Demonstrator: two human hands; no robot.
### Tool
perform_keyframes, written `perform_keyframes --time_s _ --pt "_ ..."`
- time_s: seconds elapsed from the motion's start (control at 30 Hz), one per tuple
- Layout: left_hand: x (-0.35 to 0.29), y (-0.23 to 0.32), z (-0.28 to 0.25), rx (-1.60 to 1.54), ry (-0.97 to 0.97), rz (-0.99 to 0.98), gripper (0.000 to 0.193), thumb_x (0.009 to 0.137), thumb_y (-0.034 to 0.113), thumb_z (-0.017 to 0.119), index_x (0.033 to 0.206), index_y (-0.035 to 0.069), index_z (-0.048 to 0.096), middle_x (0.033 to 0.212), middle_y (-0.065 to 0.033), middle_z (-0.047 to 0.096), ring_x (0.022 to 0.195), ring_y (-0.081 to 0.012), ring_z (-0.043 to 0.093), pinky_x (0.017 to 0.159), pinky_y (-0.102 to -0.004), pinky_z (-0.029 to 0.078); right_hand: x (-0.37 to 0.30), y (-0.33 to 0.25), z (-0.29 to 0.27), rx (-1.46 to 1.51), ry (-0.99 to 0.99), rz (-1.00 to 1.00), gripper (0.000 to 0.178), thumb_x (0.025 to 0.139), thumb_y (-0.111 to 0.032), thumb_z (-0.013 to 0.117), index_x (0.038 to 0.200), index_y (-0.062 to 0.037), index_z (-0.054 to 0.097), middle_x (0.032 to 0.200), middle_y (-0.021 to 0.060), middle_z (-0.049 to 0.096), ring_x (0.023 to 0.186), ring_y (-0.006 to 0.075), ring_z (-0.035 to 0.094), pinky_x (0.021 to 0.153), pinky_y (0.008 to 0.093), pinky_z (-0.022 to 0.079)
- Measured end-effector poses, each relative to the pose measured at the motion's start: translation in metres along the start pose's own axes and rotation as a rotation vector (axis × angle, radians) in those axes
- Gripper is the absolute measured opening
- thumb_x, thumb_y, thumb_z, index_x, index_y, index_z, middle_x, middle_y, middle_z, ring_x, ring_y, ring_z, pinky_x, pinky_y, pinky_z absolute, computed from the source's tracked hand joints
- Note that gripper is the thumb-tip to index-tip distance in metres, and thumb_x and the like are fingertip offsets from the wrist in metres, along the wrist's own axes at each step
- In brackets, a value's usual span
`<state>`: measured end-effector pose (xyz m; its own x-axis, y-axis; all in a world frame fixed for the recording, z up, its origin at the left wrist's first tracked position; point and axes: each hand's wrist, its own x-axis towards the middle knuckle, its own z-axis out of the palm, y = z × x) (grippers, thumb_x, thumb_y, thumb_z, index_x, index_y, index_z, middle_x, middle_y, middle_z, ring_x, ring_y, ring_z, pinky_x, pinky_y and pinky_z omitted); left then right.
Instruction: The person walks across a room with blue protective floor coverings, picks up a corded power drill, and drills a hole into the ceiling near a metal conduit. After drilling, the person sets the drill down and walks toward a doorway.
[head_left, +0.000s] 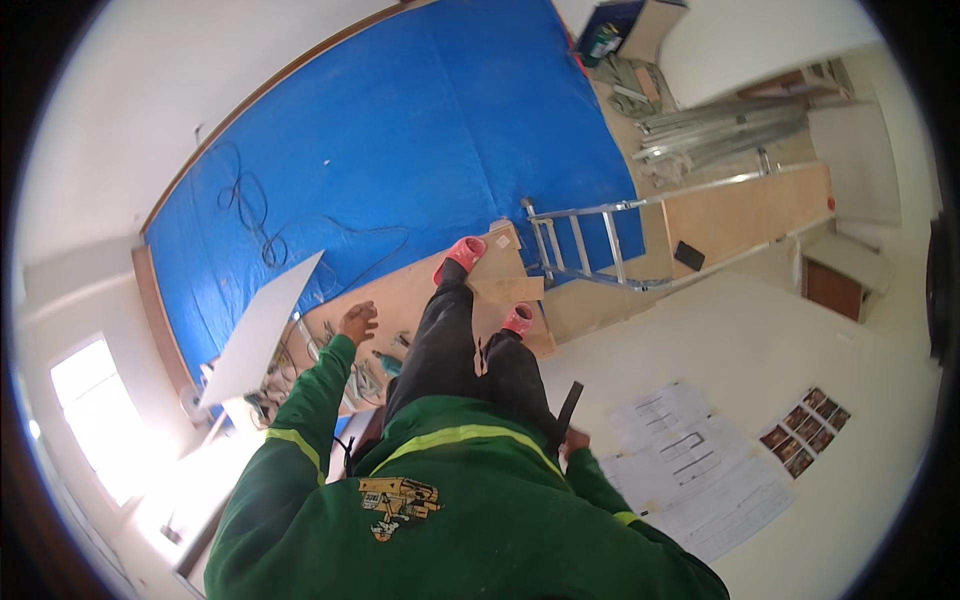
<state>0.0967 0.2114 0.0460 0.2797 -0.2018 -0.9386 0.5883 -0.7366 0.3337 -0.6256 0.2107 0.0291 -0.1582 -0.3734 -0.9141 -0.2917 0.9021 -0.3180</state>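
My left hand (358, 322) is held out in front with its fingers apart and nothing in them. Below and beside it is a board floor strewn with tools, among them a teal power tool (388, 363) and tangled cables (366, 384). My right hand (575, 440) is low at my right hip, partly hidden by my green sweatshirt (470, 510). Right beside it a stiff black strip (570, 406) sticks up. The fingers there are too hidden to show whether they grip it.
Blue sheeting (400, 130) covers much of the floor, with a black cable (245, 205) on it. A pale panel (265, 325) leans at left. An aluminium ladder (585, 245) lies beside a plywood board (745, 225). Metal profiles (715, 135) lie behind; drawings (690, 460) hang on the right wall.
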Motion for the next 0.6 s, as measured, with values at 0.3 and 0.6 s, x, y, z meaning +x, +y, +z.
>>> perform_keyframes --time_s 0.3,0.6 --pt "-0.275 0.097 -0.039 -0.066 0.182 0.883 0.052 0.107 0.024 0.070 0.152 0.001 0.057 0.141 -0.0129 0.068 0.123 -0.0256 0.070 0.103 -0.0411 0.056 0.078 -0.378 0.011 0.217 -0.108 -0.392 0.036 0.108 -0.033 0.069 0.132 -0.0061 0.067 0.113 0.0079 0.076 0.093 0.0201 0.075 0.074 0.0361 0.057" --pt "-0.636 0.129 -0.085 0.857 0.742 2.156 0.062 0.111 0.039 0.052 0.142 -0.014 0.058 0.134 -0.0357 0.066 0.128 -0.0450 0.067 0.114 -0.0530 0.052 -0.191 -0.543 0.138 -0.155 -0.384 -0.913 0.044 0.111 -0.029 0.066 0.147 -0.0038 0.061 0.123 0.0092 0.072 0.107 0.0174 0.069 0.090 0.0342 0.056"
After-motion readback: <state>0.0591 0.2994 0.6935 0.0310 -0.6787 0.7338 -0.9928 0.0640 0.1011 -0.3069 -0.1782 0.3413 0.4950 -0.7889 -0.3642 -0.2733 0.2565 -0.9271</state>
